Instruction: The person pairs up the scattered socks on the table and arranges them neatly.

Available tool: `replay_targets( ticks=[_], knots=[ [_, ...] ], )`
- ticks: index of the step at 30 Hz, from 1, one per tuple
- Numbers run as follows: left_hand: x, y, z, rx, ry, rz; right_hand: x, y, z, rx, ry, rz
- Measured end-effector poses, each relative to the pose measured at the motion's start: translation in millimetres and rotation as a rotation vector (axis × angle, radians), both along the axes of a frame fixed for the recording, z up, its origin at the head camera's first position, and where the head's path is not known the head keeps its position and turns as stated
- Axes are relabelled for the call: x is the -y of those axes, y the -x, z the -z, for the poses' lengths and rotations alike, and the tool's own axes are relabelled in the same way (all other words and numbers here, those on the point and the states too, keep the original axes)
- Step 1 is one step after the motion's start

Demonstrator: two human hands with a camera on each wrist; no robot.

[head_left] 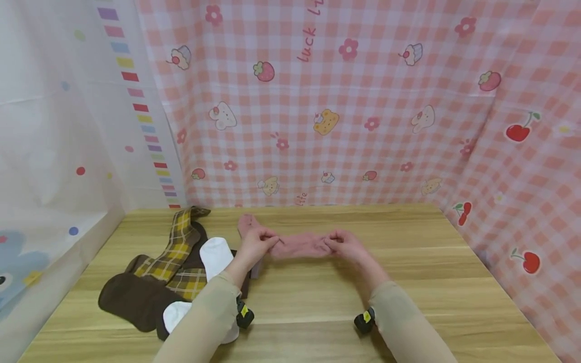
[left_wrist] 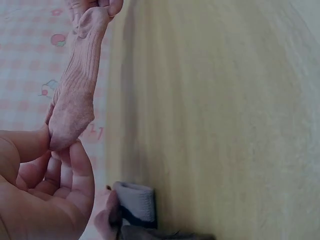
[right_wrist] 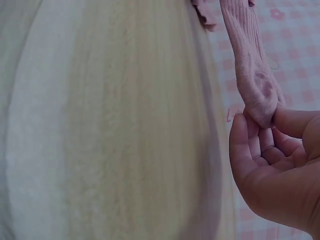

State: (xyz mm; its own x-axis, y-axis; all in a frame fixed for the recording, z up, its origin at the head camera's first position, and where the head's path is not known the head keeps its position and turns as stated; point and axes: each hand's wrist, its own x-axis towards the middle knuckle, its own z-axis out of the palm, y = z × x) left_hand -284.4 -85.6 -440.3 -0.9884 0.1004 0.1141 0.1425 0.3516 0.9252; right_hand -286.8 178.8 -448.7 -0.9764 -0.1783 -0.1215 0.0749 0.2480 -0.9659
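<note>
Pink sock point(head_left: 301, 246) stretches sideways in the air above the table point(head_left: 308, 307), toward the middle of its far edge. The left hand point(head_left: 255, 246) pinches one end between thumb and fingers; the right hand point(head_left: 349, 246) pinches the other. Another sock point(head_left: 247, 222), also pink, lies near the far edge. Brown socks point(head_left: 131, 300), plaid socks point(head_left: 180, 239) and white socks point(head_left: 215, 254) overlap toward the left edge.
</note>
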Motion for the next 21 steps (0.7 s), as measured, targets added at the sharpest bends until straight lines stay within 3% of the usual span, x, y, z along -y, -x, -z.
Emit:
replay_targets(
  ticks=[5, 21],
  knots=[
    [-3.0, 2.8, 4.6, 0.014, 0.052, -0.017, 1, 2.8, 3.7, 0.018, -0.011, 0.008],
    [-2.7, 5.4, 8.4, 0.006, 0.243, -0.060, 11, 6.8, 8.0, 0.000, -0.218, 0.019]
  ],
)
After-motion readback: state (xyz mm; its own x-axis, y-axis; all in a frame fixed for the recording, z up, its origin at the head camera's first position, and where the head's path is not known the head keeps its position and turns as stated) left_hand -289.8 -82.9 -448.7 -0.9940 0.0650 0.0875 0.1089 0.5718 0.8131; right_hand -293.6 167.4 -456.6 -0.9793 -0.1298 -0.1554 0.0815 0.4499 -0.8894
